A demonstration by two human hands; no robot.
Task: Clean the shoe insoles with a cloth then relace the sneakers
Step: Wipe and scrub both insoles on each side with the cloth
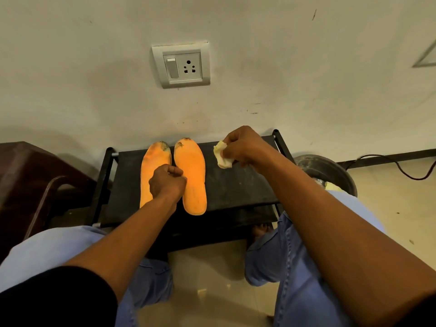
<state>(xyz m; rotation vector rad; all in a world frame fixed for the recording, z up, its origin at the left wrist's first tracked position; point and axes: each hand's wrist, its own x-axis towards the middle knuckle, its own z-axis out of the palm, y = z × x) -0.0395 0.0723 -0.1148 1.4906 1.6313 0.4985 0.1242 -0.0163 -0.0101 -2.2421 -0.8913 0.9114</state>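
the insole (154, 159) is pinned under the curled left hand (166, 182); the cloth (221, 156), pinched in the right hand (245, 146), should be drawn firmly toe to heel.

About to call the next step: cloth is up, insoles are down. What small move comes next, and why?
Probably bring the right hand with the cloth leftward onto the right insole. The cloth is off both insoles, above the black rack, while the left hand sits over the left insole.

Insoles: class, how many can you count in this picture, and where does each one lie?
2. Left insole lies on the black rack, partly under the left hand; right insole lies beside it. None seems hidden.
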